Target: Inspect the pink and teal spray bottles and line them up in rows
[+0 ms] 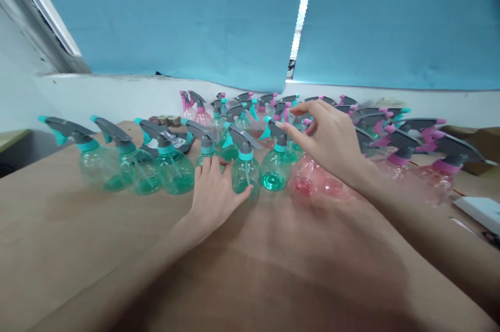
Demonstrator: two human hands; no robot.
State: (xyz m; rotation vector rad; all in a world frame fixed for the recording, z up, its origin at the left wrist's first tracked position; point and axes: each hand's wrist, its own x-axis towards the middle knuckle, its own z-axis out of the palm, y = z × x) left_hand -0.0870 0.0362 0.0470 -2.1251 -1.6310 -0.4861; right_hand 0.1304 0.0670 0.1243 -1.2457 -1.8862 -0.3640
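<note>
Green spray bottles with grey heads and turquoise collars stand in a front row, among them one at the far left. My left hand is around the lower left side of a green bottle, thumb at its front and fingers between it and the bottle behind my fingertips. Just right stands another green bottle. My right hand is raised above pink bottles, thumb and forefinger apart near that green bottle's head, with nothing seen between them.
More pink and green spray bottles crowd the back of the wooden table. A dark tray with packets lies behind the front row. At the right are a white box and brown cardboard. Blue curtains hang behind.
</note>
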